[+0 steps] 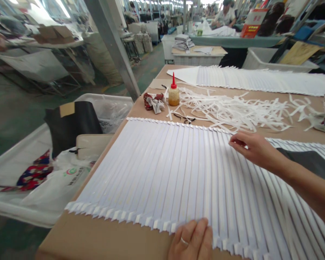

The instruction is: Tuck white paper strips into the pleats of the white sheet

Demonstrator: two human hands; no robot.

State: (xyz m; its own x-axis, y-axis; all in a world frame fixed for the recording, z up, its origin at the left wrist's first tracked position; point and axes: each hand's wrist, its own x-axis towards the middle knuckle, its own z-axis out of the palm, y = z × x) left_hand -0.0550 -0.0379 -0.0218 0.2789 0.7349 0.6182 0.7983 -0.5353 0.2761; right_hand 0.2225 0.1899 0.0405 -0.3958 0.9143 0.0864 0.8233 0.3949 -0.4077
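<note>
A wide layer of narrow white strips lies side by side on the brown-covered table, their ends forming jagged edges. At its near edge, my left hand, with a ring on one finger, has its fingers pressed together over the strip ends. My right hand reaches in from the right to the far edge, thumb and fingers closed in a pinch. What lies between those fingertips is too small to make out. Under my right forearm, a dark flat piece rests on the strips.
Behind the layer lie a tangle of loose white strips, a red-tipped glue bottle and a crumpled patterned cloth. Another white strip layer spans the back. To the left stand a white bin and a slanted metal post.
</note>
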